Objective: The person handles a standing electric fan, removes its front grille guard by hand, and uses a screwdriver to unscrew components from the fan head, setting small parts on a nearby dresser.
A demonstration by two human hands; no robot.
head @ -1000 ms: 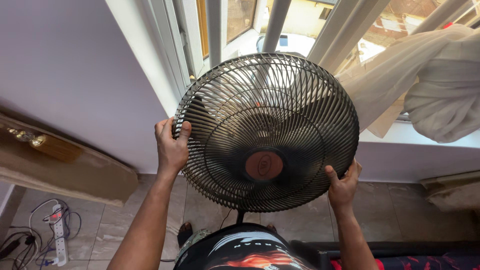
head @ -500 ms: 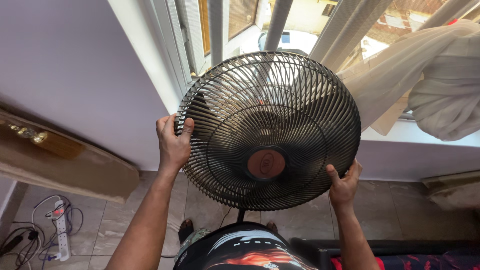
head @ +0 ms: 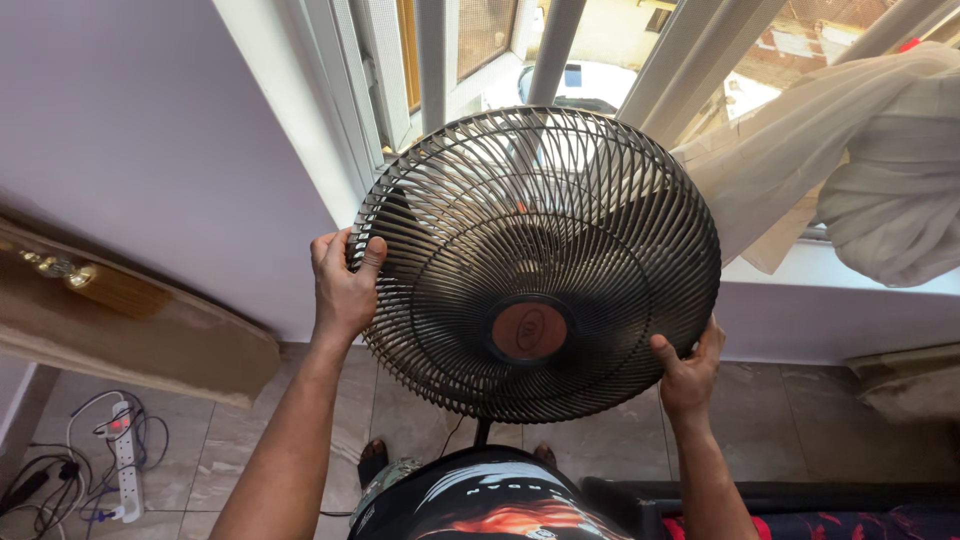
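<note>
A round black wire fan guard (head: 535, 260) with a reddish-brown centre badge (head: 529, 331) fills the middle of the head view, tilted up toward the window. Fan blades show dimly behind its wires. My left hand (head: 343, 283) grips the guard's left rim, thumb over the wires. My right hand (head: 688, 371) grips the lower right rim. A dark stand pole (head: 482, 432) drops below the guard toward my body.
A window with white frames (head: 432, 60) is straight ahead, with a pale curtain (head: 880, 170) bunched on the sill at right. A wooden board (head: 130, 320) leans at left. A white power strip with cables (head: 122, 460) lies on the tiled floor.
The view has shifted slightly; the fan guard and both hands keep the same grip and hardly move.
</note>
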